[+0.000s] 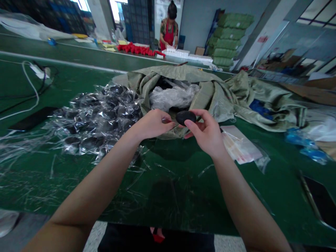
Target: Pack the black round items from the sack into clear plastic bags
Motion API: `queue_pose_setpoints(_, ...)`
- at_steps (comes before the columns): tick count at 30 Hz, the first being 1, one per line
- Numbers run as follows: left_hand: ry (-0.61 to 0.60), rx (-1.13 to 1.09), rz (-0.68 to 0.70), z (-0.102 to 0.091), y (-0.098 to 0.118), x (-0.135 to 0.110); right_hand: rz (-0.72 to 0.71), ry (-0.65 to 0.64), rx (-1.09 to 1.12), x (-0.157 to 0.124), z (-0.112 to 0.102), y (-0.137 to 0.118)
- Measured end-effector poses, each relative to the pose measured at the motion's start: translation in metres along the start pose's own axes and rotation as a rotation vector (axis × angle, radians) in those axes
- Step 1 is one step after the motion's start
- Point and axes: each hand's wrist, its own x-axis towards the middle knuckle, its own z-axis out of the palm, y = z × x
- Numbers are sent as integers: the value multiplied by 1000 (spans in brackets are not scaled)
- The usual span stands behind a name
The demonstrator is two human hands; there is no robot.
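Observation:
Between the thumb and fingers of my right hand [206, 131] is a black, smooth, oval object [186, 118]; its exact kind does not show. Just left of it, my left hand [154, 123] has its fingers curled toward the thumb, and what they pinch, if anything, is hidden. Both hands are raised in front of an open olive woven sack [210, 94] with clear plastic bags [174, 96] in its mouth. Beside my left forearm lies a heap of similar black objects in clear wrappers [102, 115].
On the green table [183, 196] a flat plastic packet [240, 144] lies right of my hand. One phone [320, 199] is at the right edge, a dark phone [33, 118] at the left beside cables. A co-worker [169, 31] stands across, behind red items [136, 49] and white boxes.

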Motion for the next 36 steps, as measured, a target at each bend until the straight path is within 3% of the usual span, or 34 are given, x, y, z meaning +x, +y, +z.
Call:
queue_pose_setpoints(15,-28,-73,-54,-2,3,-2,-54,-43,-143,-4,-6,-4)
queue_pose_setpoints(29,175,89,85,9,4,-1,-127,-170,-262,-4,-8,-14)
queue_pose_setpoints(36,199,96,130,12,6,-1,-123,-170,-264,-4,-8,-14)
